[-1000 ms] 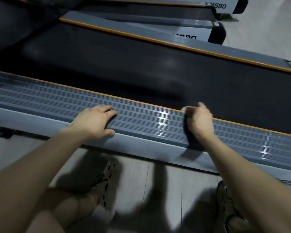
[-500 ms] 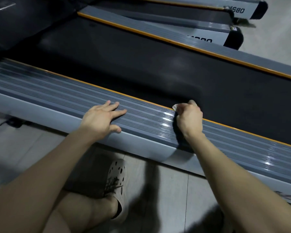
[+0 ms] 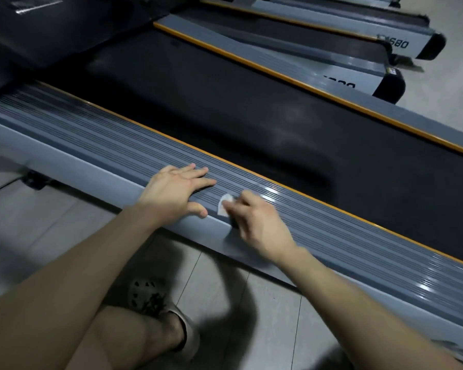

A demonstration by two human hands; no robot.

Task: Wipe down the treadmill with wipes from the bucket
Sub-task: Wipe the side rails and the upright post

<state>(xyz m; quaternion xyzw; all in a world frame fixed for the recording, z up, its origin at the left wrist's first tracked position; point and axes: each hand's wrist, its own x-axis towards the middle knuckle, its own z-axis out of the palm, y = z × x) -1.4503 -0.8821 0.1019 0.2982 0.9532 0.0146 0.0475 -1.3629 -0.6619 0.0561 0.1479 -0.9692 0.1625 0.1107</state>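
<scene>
Treadmill [image 3: 72,162] parts fill the head view. Its grey ribbed rail [image 3: 104,140] is found under both hands, and its black belt [image 3: 305,145] is seen just beyond the fingertips, past a thin orange strip [image 3: 292,186].

The left hand [image 3: 175,194] is laid flat on the rail, with the fingers straight and slightly spread and the thumb set at the rail's near edge; nothing is held in it. The right hand [image 3: 259,222] is placed just beside it, to its right, and is blurred. Its fingers are bent over a white wipe [image 3: 224,208], which is held down against the rail. A corner of the wipe is left showing between the two hands, close to the left thumb.

Bright wet-looking glints are seen on the rail to the right of the right hand.

A tiled floor [image 3: 51,222] is seen below the forearms, and a grey perforated shoe [image 3: 150,297] is seen under the left forearm. Two more treadmills [image 3: 358,73] are lined up beyond the belt, well apart from both hands.
</scene>
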